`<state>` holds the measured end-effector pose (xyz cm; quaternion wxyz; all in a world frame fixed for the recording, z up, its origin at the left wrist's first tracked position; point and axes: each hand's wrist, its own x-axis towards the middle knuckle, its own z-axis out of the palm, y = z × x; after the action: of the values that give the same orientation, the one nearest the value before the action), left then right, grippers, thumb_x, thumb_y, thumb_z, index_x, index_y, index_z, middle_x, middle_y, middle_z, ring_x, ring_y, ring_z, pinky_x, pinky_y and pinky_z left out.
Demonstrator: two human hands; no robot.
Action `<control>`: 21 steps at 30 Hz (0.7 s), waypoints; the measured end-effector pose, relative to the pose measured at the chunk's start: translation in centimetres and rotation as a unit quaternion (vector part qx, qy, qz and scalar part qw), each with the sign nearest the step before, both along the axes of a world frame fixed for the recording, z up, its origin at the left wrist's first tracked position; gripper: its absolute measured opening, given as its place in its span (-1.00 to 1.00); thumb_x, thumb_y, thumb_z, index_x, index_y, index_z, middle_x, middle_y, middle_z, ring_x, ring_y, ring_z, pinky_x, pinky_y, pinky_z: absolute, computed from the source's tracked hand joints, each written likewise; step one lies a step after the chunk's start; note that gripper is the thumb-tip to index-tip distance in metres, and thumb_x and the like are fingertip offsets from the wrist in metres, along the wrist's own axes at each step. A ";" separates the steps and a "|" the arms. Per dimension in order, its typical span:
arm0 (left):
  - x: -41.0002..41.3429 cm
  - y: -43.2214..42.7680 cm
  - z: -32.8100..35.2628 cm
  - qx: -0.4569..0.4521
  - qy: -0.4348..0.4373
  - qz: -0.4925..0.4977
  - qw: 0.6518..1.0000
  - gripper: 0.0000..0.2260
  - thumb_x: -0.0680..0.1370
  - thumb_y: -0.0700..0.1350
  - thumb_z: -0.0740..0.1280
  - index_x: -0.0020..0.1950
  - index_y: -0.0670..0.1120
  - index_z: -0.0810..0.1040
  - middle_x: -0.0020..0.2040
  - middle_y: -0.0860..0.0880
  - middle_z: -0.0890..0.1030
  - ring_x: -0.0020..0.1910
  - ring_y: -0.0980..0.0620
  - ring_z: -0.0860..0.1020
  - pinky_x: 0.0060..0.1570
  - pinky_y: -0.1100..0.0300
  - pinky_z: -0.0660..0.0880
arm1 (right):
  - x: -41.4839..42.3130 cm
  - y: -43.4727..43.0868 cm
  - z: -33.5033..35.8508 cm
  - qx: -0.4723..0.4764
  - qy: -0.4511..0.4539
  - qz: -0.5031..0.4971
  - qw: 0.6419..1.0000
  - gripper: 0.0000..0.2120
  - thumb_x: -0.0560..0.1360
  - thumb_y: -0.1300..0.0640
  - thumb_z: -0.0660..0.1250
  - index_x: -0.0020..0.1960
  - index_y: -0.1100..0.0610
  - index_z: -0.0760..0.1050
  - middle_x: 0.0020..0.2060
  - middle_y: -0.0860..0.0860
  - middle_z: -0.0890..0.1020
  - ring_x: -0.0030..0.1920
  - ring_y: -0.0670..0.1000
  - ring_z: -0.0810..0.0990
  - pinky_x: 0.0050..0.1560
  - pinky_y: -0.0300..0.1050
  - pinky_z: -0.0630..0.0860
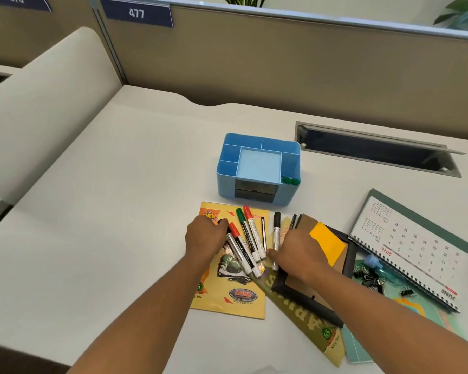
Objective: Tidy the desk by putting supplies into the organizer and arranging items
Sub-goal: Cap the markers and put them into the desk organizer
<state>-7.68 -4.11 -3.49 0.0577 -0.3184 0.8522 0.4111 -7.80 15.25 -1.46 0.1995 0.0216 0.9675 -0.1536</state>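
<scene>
A white counter (106, 211) fills most of the view, backed by a tan partition (281, 63) that bears a blue label reading 477. A grey cable hatch (376, 149) stands open in the counter at the far right.

A spiral-bound desk calendar (411, 247) lies flat at the right edge, showing June. Left of it, two yellow notebooks overlap. The bright yellow notebook (227, 295) lies squarely in front of the person. The olive notebook (311, 322) is angled under its right side.

The blue organizer (258, 168) stands upright just beyond the notebooks, apart from them, with a drawer in its front face. A black picture frame (347, 256) with a brown back rests on the olive notebook, and a yellow sticky-note pad (327, 242) lies on the frame.

The left hand (204, 236) is over the upper left of the bright notebook, its fingers curled round a black cap (223, 222), seemingly the end of a marker. The right hand (297, 255) is near the frame. Its thumb lies across the black-capped marker (276, 230) and its fingers are bent down just beside it; whether they clamp it cannot be told.

Between the hands, a green-capped marker (242, 225) and two red-capped markers (250, 228) lie side by side on the bright notebook, touching, with a thin black pen (263, 233) beside them.

A heap of black binder clips (370, 278) lies by the calendar's spiral. Two green push pins (291, 181) sit in the organizer's front right compartment.
</scene>
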 end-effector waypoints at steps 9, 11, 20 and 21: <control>-0.1 -0.5 -0.5 0.026 -0.021 -0.004 0.999 -0.72 0.46 0.03 0.36 -0.36 -0.11 0.50 -0.41 -0.06 0.60 -0.43 -0.06 0.59 -0.37 0.18 0.46 | 0.0 -0.4 0.4 -0.046 -0.025 -0.053 0.997 -0.74 0.41 -0.06 0.41 -0.28 0.10 0.45 -0.35 0.03 0.54 -0.31 0.03 0.54 -0.44 -0.19 0.30; 0.0 -0.6 -0.3 0.028 -0.025 -0.001 0.999 -0.72 0.44 0.04 0.36 -0.38 -0.09 0.46 -0.41 -0.05 0.58 -0.42 -0.05 0.57 -0.37 0.17 0.44 | 0.4 -0.1 0.9 -0.049 -0.018 -0.060 0.997 -0.66 0.42 -0.05 0.40 -0.38 0.10 0.38 -0.43 0.02 0.48 -0.41 -0.01 0.45 -0.48 -0.18 0.22; 2.9 -3.3 2.6 0.100 0.012 0.007 0.995 -0.72 0.49 0.00 0.38 -0.29 -0.19 0.54 -0.45 -0.12 0.53 -0.49 -0.03 0.48 -0.40 0.12 0.45 | 3.8 3.3 3.5 -0.201 0.011 -0.111 0.973 -0.70 0.38 0.13 0.43 -0.40 0.14 0.35 -0.51 -0.01 0.44 -0.46 -0.02 0.38 -0.42 -0.16 0.28; 4.1 -3.9 3.2 0.124 0.029 0.012 0.992 -0.77 0.50 -0.07 0.37 -0.25 -0.21 0.57 -0.43 -0.15 0.55 -0.48 -0.03 0.50 -0.39 0.11 0.47 | 4.3 3.9 3.7 -0.210 0.012 -0.115 0.971 -0.72 0.38 0.14 0.43 -0.38 0.15 0.37 -0.51 -0.02 0.45 -0.47 -0.03 0.39 -0.43 -0.17 0.29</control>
<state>-3.62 -8.00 -0.33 0.0675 -0.3069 0.7919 0.5236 -3.46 19.16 2.21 0.1694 0.0890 0.9069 -0.3753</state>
